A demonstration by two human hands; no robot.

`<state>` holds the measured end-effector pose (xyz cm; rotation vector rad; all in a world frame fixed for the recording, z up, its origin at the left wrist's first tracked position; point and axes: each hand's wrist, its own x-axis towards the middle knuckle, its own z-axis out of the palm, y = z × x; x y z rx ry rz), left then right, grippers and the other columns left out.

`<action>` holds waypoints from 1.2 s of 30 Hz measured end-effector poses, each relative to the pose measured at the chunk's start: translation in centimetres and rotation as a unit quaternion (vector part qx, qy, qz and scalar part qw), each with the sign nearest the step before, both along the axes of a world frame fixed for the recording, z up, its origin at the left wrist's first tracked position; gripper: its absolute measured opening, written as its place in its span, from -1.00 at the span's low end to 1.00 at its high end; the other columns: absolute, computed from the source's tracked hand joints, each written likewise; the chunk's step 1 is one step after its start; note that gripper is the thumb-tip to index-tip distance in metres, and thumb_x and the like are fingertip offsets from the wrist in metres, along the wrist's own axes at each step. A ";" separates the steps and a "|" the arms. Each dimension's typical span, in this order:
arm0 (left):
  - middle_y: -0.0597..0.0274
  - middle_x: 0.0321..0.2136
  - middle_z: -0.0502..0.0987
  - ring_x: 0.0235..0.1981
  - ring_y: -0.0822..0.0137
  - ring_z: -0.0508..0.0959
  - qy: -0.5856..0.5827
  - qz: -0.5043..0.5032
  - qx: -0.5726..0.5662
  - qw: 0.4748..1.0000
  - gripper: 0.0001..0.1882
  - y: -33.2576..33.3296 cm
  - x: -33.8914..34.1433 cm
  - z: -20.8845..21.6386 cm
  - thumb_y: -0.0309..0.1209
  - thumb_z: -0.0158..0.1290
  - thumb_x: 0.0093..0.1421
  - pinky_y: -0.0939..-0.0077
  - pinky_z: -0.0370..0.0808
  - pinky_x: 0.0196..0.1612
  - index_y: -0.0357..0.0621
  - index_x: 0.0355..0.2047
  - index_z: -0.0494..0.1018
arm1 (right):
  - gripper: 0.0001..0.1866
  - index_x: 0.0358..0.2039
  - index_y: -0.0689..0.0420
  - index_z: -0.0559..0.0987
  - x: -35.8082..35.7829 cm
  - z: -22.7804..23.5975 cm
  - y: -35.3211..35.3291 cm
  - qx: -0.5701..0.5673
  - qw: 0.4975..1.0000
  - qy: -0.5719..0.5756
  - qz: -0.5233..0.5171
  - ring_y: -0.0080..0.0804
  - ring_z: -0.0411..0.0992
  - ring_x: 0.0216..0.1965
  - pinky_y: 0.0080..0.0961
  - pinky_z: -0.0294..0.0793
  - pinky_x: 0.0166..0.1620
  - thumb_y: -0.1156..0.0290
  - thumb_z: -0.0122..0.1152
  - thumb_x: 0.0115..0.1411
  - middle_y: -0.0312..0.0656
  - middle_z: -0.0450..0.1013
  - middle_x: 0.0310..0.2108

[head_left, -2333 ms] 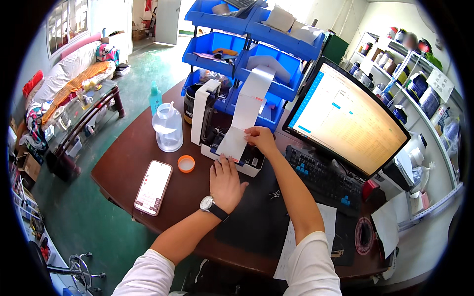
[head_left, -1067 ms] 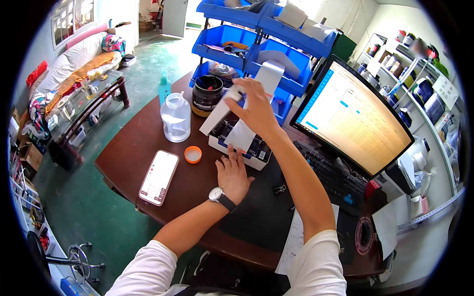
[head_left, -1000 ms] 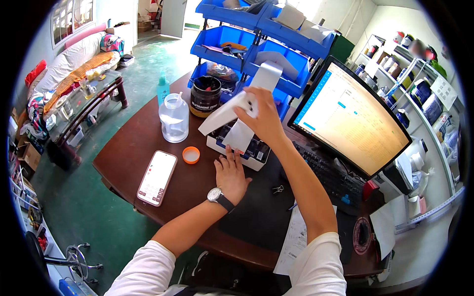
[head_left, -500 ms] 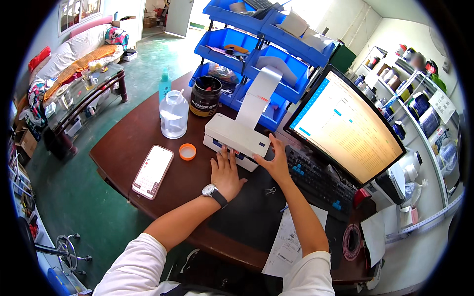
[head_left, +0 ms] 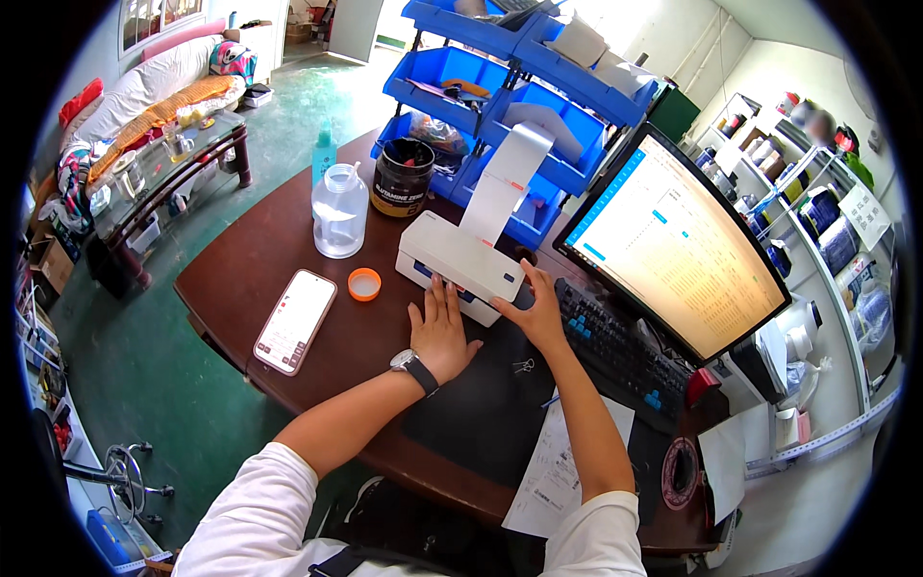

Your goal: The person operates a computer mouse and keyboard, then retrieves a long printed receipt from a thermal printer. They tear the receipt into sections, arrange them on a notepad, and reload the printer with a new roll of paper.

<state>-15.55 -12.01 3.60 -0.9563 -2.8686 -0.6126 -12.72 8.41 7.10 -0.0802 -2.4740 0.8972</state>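
A white label printer (head_left: 457, 260) stands on the brown desk, and a strip of white label paper (head_left: 502, 188) rises from its back. My left hand (head_left: 440, 337) lies against the printer's front with its fingers stretched out and the fingertips touching the casing. A watch with a dark strap (head_left: 415, 370) is on that wrist. At the printer's right end, my right hand (head_left: 540, 313) grips the corner, with the thumb at the front and the fingers around the side. The fingers of my right hand are partly hidden.
Left of the printer are a phone (head_left: 295, 322), an orange cap (head_left: 364, 285), a clear plastic bottle (head_left: 339, 216) and a black jar (head_left: 402, 178). Blue stacked bins (head_left: 442, 72) rise behind. A monitor (head_left: 678, 245), keyboard (head_left: 615, 351) and papers (head_left: 567, 471) lie to the right.
The whole view has shifted slightly. Both hands stay on the printer in nearly the same places.
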 end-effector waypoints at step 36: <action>-0.40 0.42 -0.07 0.38 -0.15 0.11 0.054 0.026 -0.029 0.998 0.12 0.0 -0.1 -0.6 0.08 0.22 0.13 -0.21 0.07 0.31 -0.47 0.41 -0.05 | -0.28 -0.12 0.21 0.69 -10.3 3.0 -0.4 -0.010 0.977 -0.214 -0.018 -0.13 0.61 -0.18 -0.34 0.51 -0.09 -0.28 0.04 0.28 0.04 0.64 -0.27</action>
